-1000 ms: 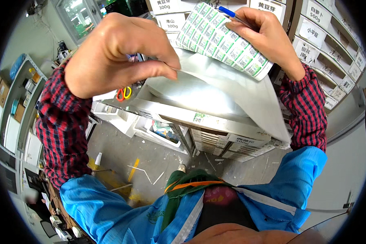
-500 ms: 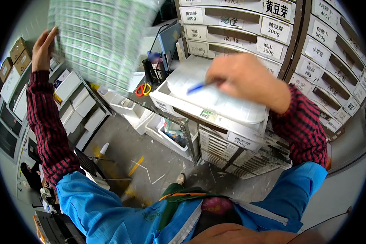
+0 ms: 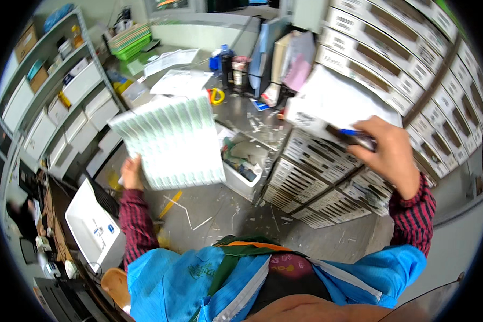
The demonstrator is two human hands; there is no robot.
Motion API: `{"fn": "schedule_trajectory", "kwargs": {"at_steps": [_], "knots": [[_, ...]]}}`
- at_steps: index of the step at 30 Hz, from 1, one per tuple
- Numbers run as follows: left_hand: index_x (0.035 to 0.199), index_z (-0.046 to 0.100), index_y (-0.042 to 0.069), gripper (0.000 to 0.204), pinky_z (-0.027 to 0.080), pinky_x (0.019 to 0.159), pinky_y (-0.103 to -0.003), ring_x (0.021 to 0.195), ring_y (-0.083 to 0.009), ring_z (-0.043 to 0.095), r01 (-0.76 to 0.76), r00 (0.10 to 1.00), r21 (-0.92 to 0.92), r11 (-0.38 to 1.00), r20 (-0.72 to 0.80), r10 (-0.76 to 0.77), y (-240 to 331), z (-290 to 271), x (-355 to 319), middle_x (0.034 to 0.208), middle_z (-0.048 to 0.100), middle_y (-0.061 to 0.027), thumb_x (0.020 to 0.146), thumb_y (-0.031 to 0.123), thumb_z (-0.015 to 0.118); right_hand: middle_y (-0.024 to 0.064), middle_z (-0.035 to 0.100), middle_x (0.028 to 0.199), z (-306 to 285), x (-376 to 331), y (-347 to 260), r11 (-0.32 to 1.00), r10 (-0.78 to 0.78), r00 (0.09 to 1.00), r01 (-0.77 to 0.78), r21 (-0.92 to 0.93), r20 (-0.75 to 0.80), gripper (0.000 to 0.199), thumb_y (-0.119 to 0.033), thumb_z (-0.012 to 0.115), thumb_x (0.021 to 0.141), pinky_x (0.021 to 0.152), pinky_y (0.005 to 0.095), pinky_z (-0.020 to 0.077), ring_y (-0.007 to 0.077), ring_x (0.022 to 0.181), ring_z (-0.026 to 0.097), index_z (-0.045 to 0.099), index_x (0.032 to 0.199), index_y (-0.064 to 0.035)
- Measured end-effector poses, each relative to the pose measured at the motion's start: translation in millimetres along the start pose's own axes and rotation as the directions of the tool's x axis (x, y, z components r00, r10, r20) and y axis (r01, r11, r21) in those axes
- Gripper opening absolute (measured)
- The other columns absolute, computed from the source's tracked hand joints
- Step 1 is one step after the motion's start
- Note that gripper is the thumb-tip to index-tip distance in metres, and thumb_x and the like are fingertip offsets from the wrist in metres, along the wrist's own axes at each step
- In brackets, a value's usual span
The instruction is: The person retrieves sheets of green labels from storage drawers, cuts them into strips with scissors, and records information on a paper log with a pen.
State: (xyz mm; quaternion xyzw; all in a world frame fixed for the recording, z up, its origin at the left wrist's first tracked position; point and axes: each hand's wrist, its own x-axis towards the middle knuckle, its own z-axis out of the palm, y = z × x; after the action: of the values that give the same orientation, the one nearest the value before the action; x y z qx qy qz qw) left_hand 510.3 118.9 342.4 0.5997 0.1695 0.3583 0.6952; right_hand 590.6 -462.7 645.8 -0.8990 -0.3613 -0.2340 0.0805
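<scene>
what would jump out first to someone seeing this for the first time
The big sheet of green-and-white labels, held up left of centre by the left hand. Next, the wall of small labelled drawers filling the right side, where the right hand grips a blue pen over an open white drawer. Between them lies a cluttered metal counter.

A green-striped label sheet [image 3: 169, 142] held upright; blue pen [image 3: 350, 132] gripped.
</scene>
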Motion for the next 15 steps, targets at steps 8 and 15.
{"fn": "schedule_trajectory", "kwargs": {"at_steps": [8,15], "knots": [[0.094,0.069,0.001,0.011,0.049,0.076,-0.028,0.081,-0.0132,0.063,0.641,0.747,-0.09,0.762,-0.156,-0.647,-145.5,-158.6,-187.8,0.094,0.069,-0.005,0.085,0.006,0.069,0.0135,0.064,0.103,39.7,20.2,45.1,0.881,0.309,0.928,-0.362,-0.306,-0.209,0.037,-0.025,0.075,0.077,0.073,0.0369,0.049,0.032,0.087,0.064,0.064,0.102,-0.0002],[0.098,0.067,-0.001,0.014,0.051,0.073,-0.03,0.081,-0.0153,0.064,0.671,0.686,-0.198,0.714,-0.199,-0.7,-141.2,-207.2,-146.2,0.094,0.068,-0.0062,0.085,0.004,0.067,0.0106,0.061,0.104,114.5,51.2,28.7,0.794,0.192,0.857,-0.422,-0.437,-0.478,0.024,-0.022,0.063,0.09,0.066,0.0363,0.0496,0.0275,0.08,0.063,0.063,0.105,-0.004]]}}
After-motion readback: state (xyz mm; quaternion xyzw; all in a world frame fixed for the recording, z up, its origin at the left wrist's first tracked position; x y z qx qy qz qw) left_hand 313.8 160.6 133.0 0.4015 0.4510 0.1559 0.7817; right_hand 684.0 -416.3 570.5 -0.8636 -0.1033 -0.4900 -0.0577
